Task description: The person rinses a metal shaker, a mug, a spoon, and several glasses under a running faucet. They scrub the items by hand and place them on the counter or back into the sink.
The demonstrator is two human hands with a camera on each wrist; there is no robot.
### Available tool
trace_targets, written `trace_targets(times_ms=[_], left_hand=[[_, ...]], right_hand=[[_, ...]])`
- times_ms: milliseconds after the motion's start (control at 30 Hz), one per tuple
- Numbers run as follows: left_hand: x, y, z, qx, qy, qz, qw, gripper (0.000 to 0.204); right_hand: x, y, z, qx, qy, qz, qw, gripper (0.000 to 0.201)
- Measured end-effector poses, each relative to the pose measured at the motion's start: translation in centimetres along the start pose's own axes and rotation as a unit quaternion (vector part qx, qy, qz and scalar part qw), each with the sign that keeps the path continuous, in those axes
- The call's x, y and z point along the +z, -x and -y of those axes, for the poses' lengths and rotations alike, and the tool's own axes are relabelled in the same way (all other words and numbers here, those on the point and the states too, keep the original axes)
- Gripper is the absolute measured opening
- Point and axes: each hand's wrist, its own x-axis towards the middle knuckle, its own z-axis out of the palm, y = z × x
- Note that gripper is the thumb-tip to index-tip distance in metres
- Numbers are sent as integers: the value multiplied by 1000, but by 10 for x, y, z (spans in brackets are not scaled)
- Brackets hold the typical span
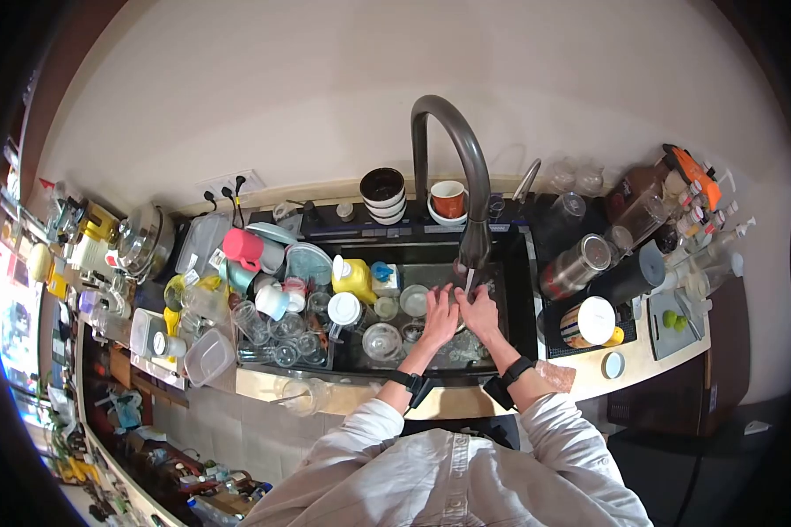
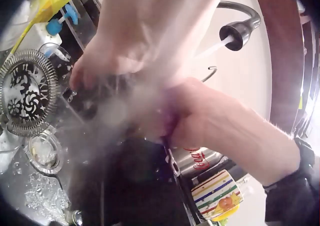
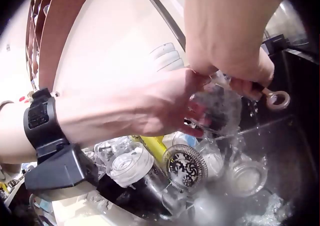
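Grey faucet (image 1: 475,176) above close-set hands (image 1: 439,318) (image 1: 478,314)

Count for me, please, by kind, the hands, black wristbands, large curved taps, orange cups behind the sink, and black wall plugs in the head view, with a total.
Hands (left hand, right hand): 2
Black wristbands: 2
Large curved tap: 1
Orange cup behind the sink: 1
Black wall plugs: 3
Total: 9

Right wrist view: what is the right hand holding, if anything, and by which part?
A ring-ended object, held beside its ring by the right hand.
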Motion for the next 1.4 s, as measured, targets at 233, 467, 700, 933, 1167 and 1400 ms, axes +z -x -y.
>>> trace_targets(times_ms=[233,467,700,933,1167,1400], left_hand=[[-36,-2,-40,-47,-104,92,989,73],[-42,-8,-62,-290,-97,85,948,80],[-40,-23,-37,-335,37,-31,941,87],[-12,-22,-21,-260,43,-66,962,80],[19,-18,-46,-195,8,-4,981,83],[20,-38,-26,-480,466,136,731,66]], right_hand=[[-13,-6,-8,-67,32,88,993,63],[-38,10,0,-148,274,49,949,25],[-34,14,-31,-181,331,76,923,21],[-12,13,-47,-146,354,135,914,27],[-24,12,-71,-130,385,140,903,27],[-69,35,-78,-109,338,22,935,19]])
